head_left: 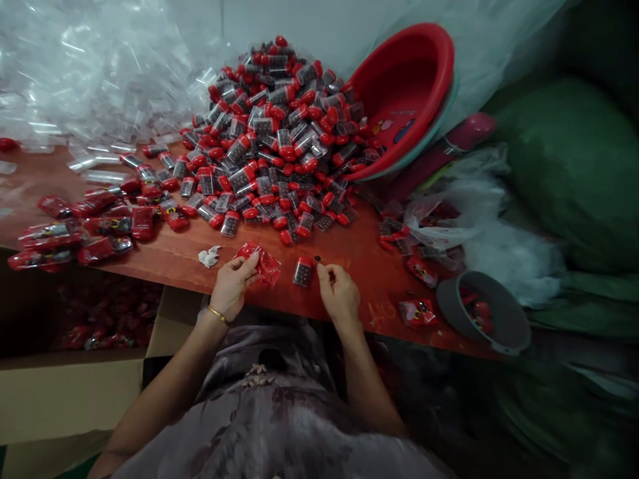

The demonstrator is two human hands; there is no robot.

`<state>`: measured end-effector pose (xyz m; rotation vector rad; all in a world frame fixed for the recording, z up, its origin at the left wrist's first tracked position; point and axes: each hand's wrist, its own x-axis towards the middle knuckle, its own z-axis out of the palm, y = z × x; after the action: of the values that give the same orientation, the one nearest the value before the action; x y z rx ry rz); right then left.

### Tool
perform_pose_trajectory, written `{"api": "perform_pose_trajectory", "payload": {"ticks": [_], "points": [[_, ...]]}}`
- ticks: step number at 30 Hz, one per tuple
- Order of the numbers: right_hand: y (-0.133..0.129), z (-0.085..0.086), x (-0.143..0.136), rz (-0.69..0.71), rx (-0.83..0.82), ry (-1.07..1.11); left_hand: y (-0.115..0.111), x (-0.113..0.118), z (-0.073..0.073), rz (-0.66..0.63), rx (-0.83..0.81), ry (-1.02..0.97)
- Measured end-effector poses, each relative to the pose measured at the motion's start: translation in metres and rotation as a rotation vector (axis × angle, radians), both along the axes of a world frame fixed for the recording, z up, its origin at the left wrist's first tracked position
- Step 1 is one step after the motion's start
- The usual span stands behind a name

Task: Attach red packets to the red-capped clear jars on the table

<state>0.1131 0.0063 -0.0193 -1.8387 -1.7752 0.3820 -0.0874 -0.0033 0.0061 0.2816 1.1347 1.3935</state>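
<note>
A shiny red printed plastic wrapper point(268, 267) is pinched between the thumb and fingers of my left hand point(230, 287), at the table's front edge. To its right lies a small clear container with a red cap point(302, 273), filled with dark round pieces; neither hand grips it. My right hand point(340, 293) is beside that container, its thumb and fingertips pressed together. A tiny dark bead-like piece point(318, 258) shows just beyond those fingertips. Whether it touches them, or what the pinch holds, I cannot make out.
Behind rises a big pile of red-capped containers point(279, 133), with a tipped red basin point(424, 53) at right. Wrapped red packets point(107, 226) lie left, above an open cardboard box point(74, 392). A grey bowl point(514, 326) sits right; a crumpled white scrap point(208, 257) lies near my left hand.
</note>
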Motion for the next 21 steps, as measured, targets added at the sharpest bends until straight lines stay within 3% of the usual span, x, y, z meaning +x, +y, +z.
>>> {"api": "perform_pose_trajectory", "payload": {"ticks": [3, 6, 12, 16, 21], "points": [[-0.002, 0.002, 0.000, -0.057, -0.122, -0.162, 0.000, 0.002, -0.001, -0.012, -0.003, -0.020], [-0.005, 0.001, -0.019, -0.052, -0.215, -0.303, -0.001, 0.005, -0.002, -0.017, -0.007, -0.038], [-0.001, -0.007, -0.029, -0.002, -0.178, -0.293, -0.005, -0.003, -0.002, -0.022, -0.024, -0.048], [0.000, -0.015, -0.010, 0.008, -0.156, -0.049, -0.007, -0.005, -0.002, -0.069, -0.040, -0.072], [-0.015, -0.011, 0.006, 0.144, -0.195, 0.648, -0.007, 0.001, -0.002, -0.107, -0.053, -0.082]]}}
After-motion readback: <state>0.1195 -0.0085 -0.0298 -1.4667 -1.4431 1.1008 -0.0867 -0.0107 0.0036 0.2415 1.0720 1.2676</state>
